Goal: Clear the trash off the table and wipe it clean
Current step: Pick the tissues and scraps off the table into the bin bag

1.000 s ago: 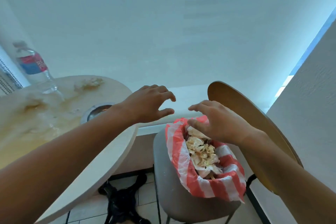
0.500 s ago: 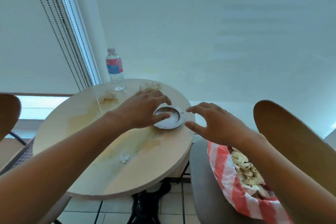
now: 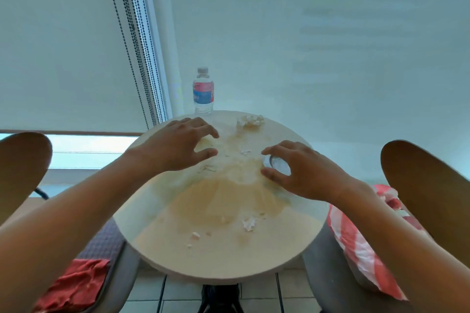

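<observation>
A round pale table (image 3: 178, 249) carries a wide brown stain and small white paper scraps (image 3: 249, 223). A crumpled tissue wad (image 3: 250, 121) lies at its far edge. My left hand (image 3: 178, 145) hovers over the far left of the tabletop, fingers loosely spread, holding nothing. My right hand (image 3: 297, 170) hovers over a small round metal dish (image 3: 278, 164), fingers curved above it and empty. A red-and-white striped bag (image 3: 356, 244) of crumpled paper sits on the chair to the right.
A water bottle (image 3: 203, 91) stands at the table's far edge by the window blind. Wooden chair backs rise at left (image 3: 20, 168) and right (image 3: 427, 185). A red cloth (image 3: 73, 284) lies on the left chair seat. Tiled floor shows below.
My view has swung left from the trash bag to the table. Both hands moved from above the bag to above the tabletop, still empty.
</observation>
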{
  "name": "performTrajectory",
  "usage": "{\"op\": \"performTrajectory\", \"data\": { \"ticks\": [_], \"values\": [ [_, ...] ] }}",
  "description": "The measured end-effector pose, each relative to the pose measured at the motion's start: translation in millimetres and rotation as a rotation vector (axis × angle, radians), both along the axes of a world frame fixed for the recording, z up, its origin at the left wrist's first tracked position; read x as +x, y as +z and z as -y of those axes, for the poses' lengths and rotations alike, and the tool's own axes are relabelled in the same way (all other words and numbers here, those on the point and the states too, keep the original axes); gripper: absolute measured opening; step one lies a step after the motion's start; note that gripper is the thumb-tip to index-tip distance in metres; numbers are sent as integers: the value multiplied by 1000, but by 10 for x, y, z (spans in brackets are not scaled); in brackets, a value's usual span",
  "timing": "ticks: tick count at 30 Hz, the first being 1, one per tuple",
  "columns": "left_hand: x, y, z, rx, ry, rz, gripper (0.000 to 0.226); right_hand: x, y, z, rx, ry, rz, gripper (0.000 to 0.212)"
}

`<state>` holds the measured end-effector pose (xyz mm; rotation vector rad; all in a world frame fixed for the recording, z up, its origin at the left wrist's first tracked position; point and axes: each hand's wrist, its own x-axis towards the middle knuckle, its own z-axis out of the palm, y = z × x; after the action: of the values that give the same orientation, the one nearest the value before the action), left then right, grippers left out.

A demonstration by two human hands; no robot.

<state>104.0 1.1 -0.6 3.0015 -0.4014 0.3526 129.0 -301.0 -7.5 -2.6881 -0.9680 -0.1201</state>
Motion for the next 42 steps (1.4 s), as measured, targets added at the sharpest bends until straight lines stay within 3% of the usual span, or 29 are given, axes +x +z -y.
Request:
{"op": "performTrajectory", "data": {
  "ticks": [15,28,37,42],
  "values": [
    [373,7,-481,-10,8,-54,52,362,43,-445,-8,-55,9,56],
    [997,-188,-779,12,-48,-371,55,1581,-195,-912,-108,-138,-130,72],
    [1078,-286,-780,-95,-61,-334,33,1865,-372,-1138,-189,-117,-130,49],
    [1053,-294,-747,-175,-67,-245,23,1859,-408,-1116,-101,-74,-80,32]
  ]
}}
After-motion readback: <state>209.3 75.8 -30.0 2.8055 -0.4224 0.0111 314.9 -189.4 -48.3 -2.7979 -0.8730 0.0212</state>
